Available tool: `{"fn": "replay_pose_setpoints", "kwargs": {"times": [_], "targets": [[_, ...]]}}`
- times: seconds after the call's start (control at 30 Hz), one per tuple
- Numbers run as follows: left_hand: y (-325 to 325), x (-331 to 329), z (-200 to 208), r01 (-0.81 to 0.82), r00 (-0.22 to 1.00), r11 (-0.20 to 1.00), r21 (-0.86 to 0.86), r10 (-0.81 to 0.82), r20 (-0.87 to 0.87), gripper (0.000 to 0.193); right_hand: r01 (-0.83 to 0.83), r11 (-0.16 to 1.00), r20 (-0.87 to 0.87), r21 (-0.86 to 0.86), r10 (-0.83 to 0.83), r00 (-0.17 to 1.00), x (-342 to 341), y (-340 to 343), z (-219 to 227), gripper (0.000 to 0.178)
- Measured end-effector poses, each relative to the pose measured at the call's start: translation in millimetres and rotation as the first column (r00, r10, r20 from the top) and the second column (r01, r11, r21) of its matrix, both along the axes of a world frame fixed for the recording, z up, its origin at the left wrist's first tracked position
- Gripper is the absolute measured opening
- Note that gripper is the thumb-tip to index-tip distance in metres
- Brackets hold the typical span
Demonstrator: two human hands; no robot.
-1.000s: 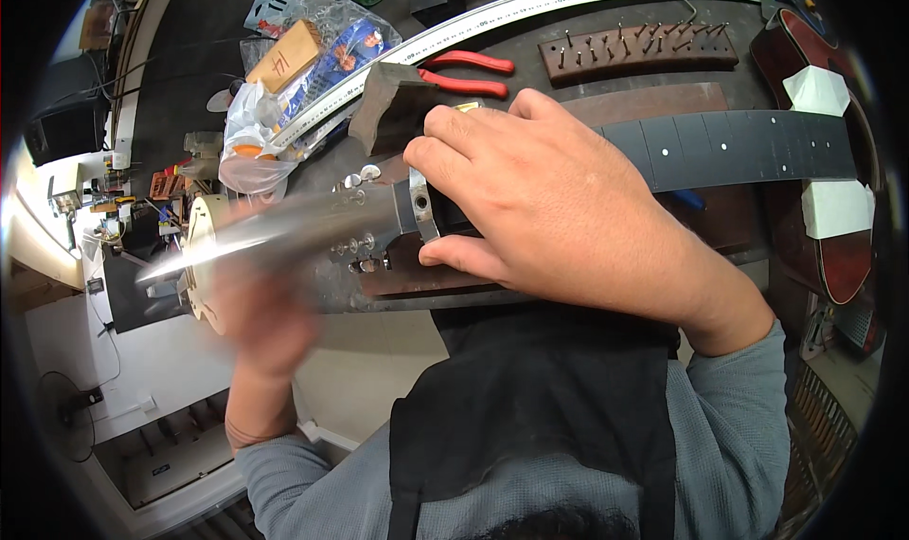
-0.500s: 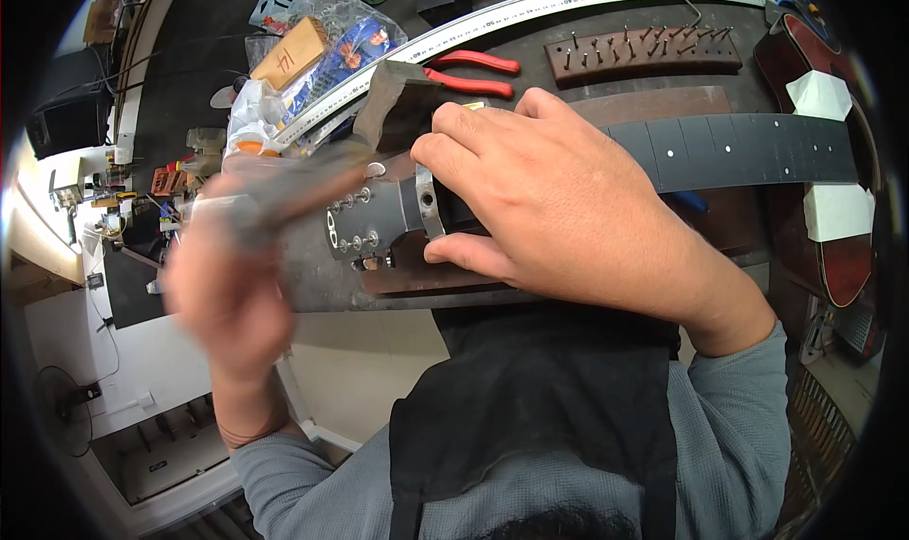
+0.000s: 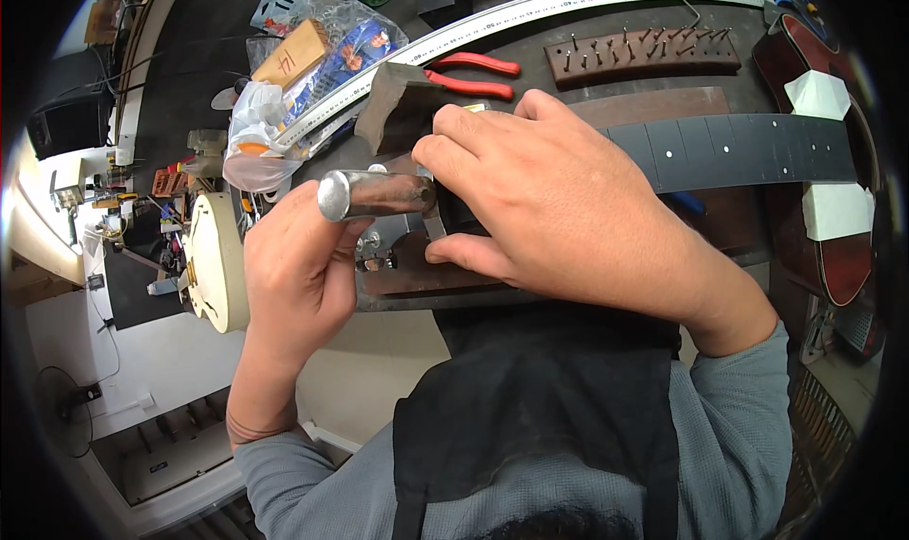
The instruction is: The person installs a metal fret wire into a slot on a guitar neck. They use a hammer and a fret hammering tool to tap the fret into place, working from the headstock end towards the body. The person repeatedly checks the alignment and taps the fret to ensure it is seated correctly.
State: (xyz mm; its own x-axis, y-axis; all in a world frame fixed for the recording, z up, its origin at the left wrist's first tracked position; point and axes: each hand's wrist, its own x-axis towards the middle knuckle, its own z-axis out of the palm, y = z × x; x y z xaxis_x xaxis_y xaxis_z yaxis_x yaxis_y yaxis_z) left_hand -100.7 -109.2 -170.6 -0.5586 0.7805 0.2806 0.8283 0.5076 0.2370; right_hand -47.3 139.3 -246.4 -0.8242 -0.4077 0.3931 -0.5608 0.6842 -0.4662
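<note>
My left hand [image 3: 294, 270] is closed on a hammer whose metal head [image 3: 379, 196] is over the nut end of a guitar neck; its handle is hidden. The head's inner end overlaps a small metal piece [image 3: 434, 225] there; I cannot tell whether they touch. My right hand [image 3: 549, 194] lies over the dark fretboard [image 3: 701, 152], fingers on the far edge and thumb on the near edge, beside the metal piece. Whatever lies under its palm is hidden. The headstock with its tuners [image 3: 374, 246] is partly covered by the hammer and my left hand.
Beyond the neck are a dark block [image 3: 393, 104], red-handled pliers [image 3: 473, 88], a long ruler [image 3: 530, 14] and a wooden rack of metal pins [image 3: 644, 55]. The red guitar body [image 3: 838, 275], with white paper on it, stands right. A cream guitar body [image 3: 216, 265] is left.
My left hand has moved right with the hammer, bringing its head from the left to over the nut end. My right hand has stayed in place on the neck.
</note>
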Motion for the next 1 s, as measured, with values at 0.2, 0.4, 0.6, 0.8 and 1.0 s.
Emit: {"fn": "replay_pose_setpoints", "kwargs": {"times": [0.2,0.4,0.6,0.8,1.0], "targets": [[-26.1,0.0,51.9,-0.016,0.993,0.882,0.471,-0.041,0.111,0.023,0.022,1.0,-0.018,0.001,-0.022,1.0,0.4,0.4,-1.1,0.06],[-5.3,17.5,-2.4,-0.102,0.995,0.988,-0.118,0.099,-0.031,0.028,-0.011,1.0,-0.029,-0.014,0.01,1.0,-0.9,-0.9,-1.9,0.06],[2.0,4.9,10.5,-0.037,0.999,0.995,-0.094,0.036,-0.005,0.02,0.009,1.0,-0.041,-0.009,-0.01,0.999,0.3,0.5,-0.7,0.06],[-24.0,4.5,31.4,-0.035,0.977,0.997,-0.071,0.019,-0.214,0.009,0.011,1.0,-0.016,0.009,-0.011,1.0,-0.7,1.3,0.2,0.06],[-12.7,19.9,38.1,-0.026,0.997,0.753,0.657,-0.029,0.073,0.023,0.01,1.0,-0.045,-0.01,-0.011,0.999,0.5,1.8,-3.9,0.06]]}}
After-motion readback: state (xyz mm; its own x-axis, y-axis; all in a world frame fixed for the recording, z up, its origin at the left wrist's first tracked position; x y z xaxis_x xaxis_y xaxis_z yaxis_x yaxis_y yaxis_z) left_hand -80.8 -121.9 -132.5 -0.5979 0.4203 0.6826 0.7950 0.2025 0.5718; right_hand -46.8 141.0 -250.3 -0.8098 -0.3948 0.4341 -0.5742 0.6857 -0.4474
